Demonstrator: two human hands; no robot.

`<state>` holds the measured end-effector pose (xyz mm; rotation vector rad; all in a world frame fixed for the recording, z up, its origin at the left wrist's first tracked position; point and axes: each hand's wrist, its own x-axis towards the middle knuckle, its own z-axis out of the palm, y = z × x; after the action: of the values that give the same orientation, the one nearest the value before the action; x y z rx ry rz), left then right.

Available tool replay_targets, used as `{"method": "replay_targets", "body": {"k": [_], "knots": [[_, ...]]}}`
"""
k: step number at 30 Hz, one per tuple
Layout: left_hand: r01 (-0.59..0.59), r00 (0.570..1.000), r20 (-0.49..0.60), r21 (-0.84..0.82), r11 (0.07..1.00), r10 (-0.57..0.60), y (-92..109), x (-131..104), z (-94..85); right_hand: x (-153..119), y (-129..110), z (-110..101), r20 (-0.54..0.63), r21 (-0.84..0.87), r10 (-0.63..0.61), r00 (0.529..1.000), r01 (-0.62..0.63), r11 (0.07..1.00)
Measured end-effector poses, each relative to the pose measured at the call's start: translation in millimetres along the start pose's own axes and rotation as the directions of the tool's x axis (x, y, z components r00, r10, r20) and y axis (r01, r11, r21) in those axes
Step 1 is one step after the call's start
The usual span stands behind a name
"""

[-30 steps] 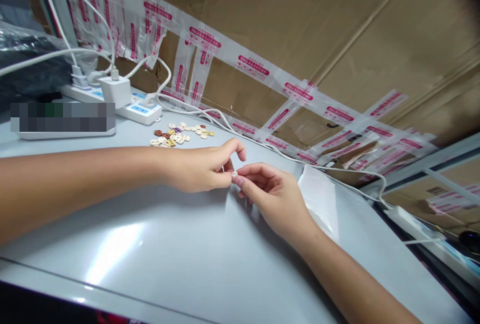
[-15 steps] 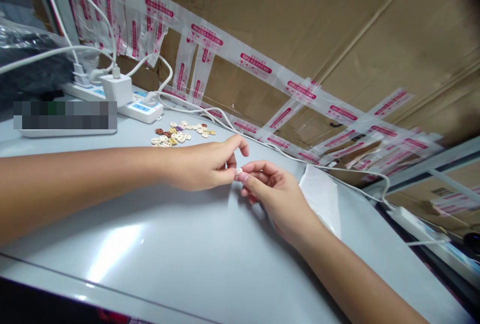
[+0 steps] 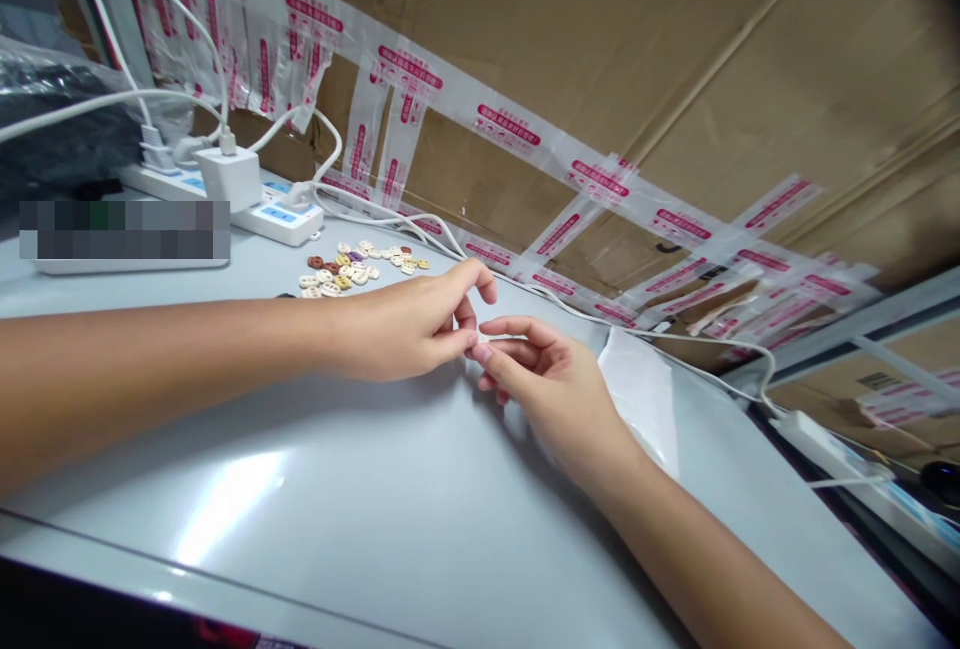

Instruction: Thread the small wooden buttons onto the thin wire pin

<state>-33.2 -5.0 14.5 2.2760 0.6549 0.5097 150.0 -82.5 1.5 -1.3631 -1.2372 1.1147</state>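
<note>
My left hand [image 3: 427, 322] and my right hand [image 3: 551, 374] meet above the middle of the table [image 3: 360, 509]. Between their fingertips is a small white button [image 3: 482, 337], now mostly covered by the fingers. The left thumb and a bent finger pinch it from one side, with the left index finger arched above. From the other side, the right thumb and fingers close on it. Behind my left forearm lies a loose group of small buttons [image 3: 358, 272] in cream, brown, yellow and purple.
A white power strip [image 3: 277, 219] with a charger [image 3: 229, 179] and cables stands at the back left. Beside my right wrist lies a white plastic bag [image 3: 641, 399]. Taped cardboard [image 3: 480, 174] rises behind the table. Another power strip [image 3: 862, 474] is at the right edge.
The white button, plainer to see before, is now largely hidden as the fingertips have drawn over it. Both hands stay nearly in place; the view has shifted slightly.
</note>
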Motion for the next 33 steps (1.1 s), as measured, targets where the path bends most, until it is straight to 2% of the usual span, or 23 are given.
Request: {"method": "replay_targets", "body": {"k": [6, 12, 15, 20, 25, 29, 33], "knots": [[0.010, 0.997, -0.074, -0.046, 0.999, -0.014, 0, 0, 0.5, -1, -2, 3, -0.011, -0.053, -0.009, 1.000, 0.009, 0.999], [0.141, 0.984, -0.073, -0.237, 0.961, -0.162, -2, 3, 0.0, -1, -1, 3, 0.000, -0.089, -0.037, 0.999, 0.037, 0.995], [0.158, 0.981, -0.066, -0.257, 0.954, -0.180, -3, 5, -1.1, -1, 0, 2, 0.013, -0.083, -0.030, 0.999, 0.031, 0.996], [0.145, 0.984, -0.076, -0.184, 0.972, -0.161, -3, 6, -3.9, -1, 1, 2, 0.034, -0.056, -0.018, 0.999, 0.020, 0.998], [0.031, 0.993, -0.108, -0.065, 0.997, -0.038, -4, 6, -5.2, -1, 0, 4, 0.039, -0.055, -0.001, 0.999, 0.003, 0.998], [0.018, 0.995, -0.100, 0.008, 1.000, -0.017, -3, 5, -6.6, -1, 0, 3, 0.033, -0.053, 0.009, 0.999, -0.007, 0.999], [-0.006, 0.995, -0.093, 0.196, 0.981, 0.025, -3, 5, -13.5, 0, 1, 0, -0.016, -0.020, 0.016, 1.000, -0.017, 1.000]]}}
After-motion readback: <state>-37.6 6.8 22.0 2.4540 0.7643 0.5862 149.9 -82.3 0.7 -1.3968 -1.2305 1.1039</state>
